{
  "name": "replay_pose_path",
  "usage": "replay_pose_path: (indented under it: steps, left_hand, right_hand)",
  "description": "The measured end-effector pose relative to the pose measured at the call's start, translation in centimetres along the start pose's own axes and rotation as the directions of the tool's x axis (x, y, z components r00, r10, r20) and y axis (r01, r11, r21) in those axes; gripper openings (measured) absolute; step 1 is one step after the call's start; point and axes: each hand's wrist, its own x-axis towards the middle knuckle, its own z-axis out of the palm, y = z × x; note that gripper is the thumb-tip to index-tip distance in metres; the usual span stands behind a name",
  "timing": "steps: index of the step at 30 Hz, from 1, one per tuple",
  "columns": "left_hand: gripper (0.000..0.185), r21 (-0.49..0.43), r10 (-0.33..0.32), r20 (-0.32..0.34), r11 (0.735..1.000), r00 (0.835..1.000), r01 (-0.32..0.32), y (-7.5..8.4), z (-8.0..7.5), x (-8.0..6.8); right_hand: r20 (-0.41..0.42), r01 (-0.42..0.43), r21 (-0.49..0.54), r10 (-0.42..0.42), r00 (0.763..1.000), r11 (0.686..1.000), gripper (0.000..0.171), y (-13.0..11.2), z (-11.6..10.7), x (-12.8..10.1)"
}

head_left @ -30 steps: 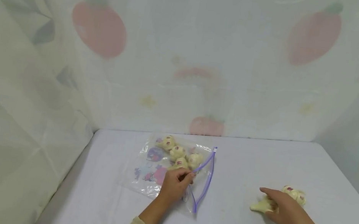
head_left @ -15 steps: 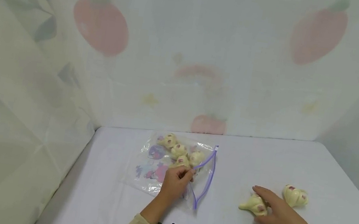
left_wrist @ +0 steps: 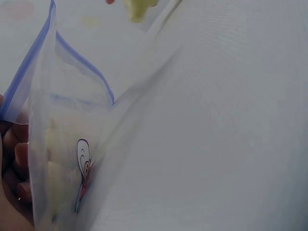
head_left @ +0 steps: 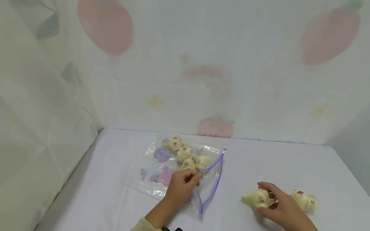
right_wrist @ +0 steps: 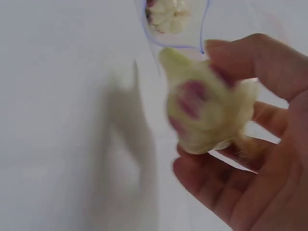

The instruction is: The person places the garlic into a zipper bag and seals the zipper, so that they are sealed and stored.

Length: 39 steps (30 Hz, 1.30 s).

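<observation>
The left hand (head_left: pixel 178 186) pinches the purple edge (head_left: pixel 219 178) of a clear bag (head_left: pixel 147 159), with its fingers curled at the lip. I think this grip is there to pull the two sides apart, because the mouth is open. The bag lies flat on the white surface (head_left: pixel 106 187), with its mouth facing the right hand (head_left: pixel 286 215). That way the way in looks easy to reach.

Four garlic bulbs (head_left: pixel 184 153) show through the bag, bunched near its top side.

The right hand grips one bulb (head_left: pixel 260 198), thumb on one side and fingers on the other. The root end is toward the palm, so the stem sticks out and points at the bag. Its shadow lies away from it, so it seems to be off the surface.

One more bulb, the spare garlic (head_left: pixel 304 201), rests on the surface just beyond the right hand.
</observation>
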Motion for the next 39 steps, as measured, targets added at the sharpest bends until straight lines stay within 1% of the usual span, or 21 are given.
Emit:
replay_pose_path:
  steps: [3,5,7,12,16,19,21,23,26,28,32,37,39]
  left_hand:
    - [0.02,0.003,0.004,0.003,1.0,1.0,-0.004,0.3,-0.1,0.1]
    - [0.019,0.002,0.003,0.006,1.0,1.0,-0.003,0.4,-0.1,0.0]
    - [0.018,0.002,0.005,0.009,1.0,1.0,-0.005,0.5,-0.2,0.0]
    - [0.017,0.0,0.013,0.009,1.0,1.0,-0.013,0.4,-0.2,0.0]
    - [0.017,-0.009,0.005,0.006,1.0,1.0,-0.005,0.3,-0.1,-0.1]
    - [0.017,-0.013,-0.003,0.005,1.0,1.0,0.003,0.2,0.0,-0.1]
    - [0.017,-0.014,-0.008,0.004,1.0,1.0,0.008,0.1,0.0,-0.1]
    - [0.018,-0.014,-0.011,0.006,1.0,1.0,0.011,0.2,0.0,0.0]
    - [0.018,-0.01,-0.012,0.001,1.0,1.0,0.012,0.2,0.1,-0.1]
    - [0.017,-0.01,-0.01,0.0,1.0,1.0,0.01,0.3,0.1,-0.1]
    - [0.016,-0.011,-0.006,-0.002,1.0,1.0,0.006,0.3,0.1,0.0]
    - [0.016,-0.016,0.001,0.001,1.0,1.0,-0.001,0.1,0.1,0.0]
    - [0.016,-0.016,0.006,0.003,1.0,1.0,-0.006,0.0,0.1,0.1]
  right_hand:
    - [-0.069,-0.011,0.012,0.012,0.998,1.0,0.058,-0.6,0.3,1.1]
    - [-0.096,-0.029,0.034,0.032,0.995,0.999,0.055,-1.1,0.6,1.9]
    - [-0.109,-0.047,0.076,0.055,0.993,0.996,0.052,-1.5,1.1,2.7]
    - [-0.087,-0.068,0.213,0.088,0.992,0.975,0.055,-2.3,3.0,4.9]
    - [-0.069,-0.077,0.288,0.101,0.992,0.955,0.057,-3.0,4.4,6.6]
    - [-0.061,-0.074,0.358,0.102,0.993,0.931,0.057,-3.4,5.2,7.6]
    - [-0.049,-0.075,0.41,0.104,0.993,0.909,0.056,-3.6,5.5,8.1]
    - [-0.035,-0.079,0.441,0.106,0.994,0.894,0.057,-3.9,5.8,8.6]
    - [-0.015,-0.099,0.46,0.119,0.993,0.882,0.056,-4.0,6.4,9.0]
    - [-0.001,-0.108,0.46,0.122,0.993,0.881,0.056,-4.0,6.8,9.1]
    - [0.019,-0.099,0.472,0.102,0.995,0.876,0.053,-3.9,7.5,9.2]
    - [0.029,-0.073,0.455,0.067,0.997,0.888,0.047,-3.6,8.1,9.2]
    - [0.032,-0.062,0.44,0.054,0.998,0.896,0.048,-3.5,8.3,9.2]
